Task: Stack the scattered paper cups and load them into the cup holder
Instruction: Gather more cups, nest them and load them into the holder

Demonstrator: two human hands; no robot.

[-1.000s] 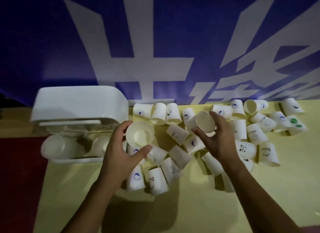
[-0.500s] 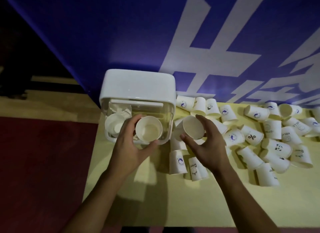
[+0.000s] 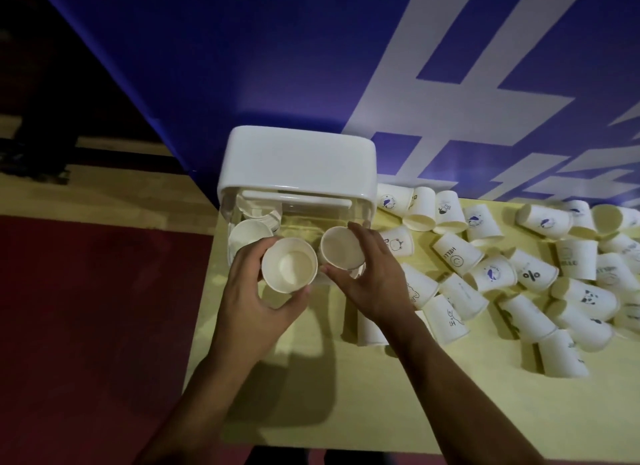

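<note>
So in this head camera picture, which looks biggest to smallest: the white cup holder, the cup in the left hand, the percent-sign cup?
1. Cup holder, clearly largest.
2. Cup in the left hand and percent-sign cup: look alike; nearness makes ranking unsure.

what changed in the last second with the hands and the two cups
Both hands carried their cups left, off the scattered pile to the front of the cup holder. The left hand and right hand have closed in, so the left cup and right cup now sit nearly rim to rim. Unchanged: each hand grips one cup, not yet nested; loose cups lie as before.
</note>
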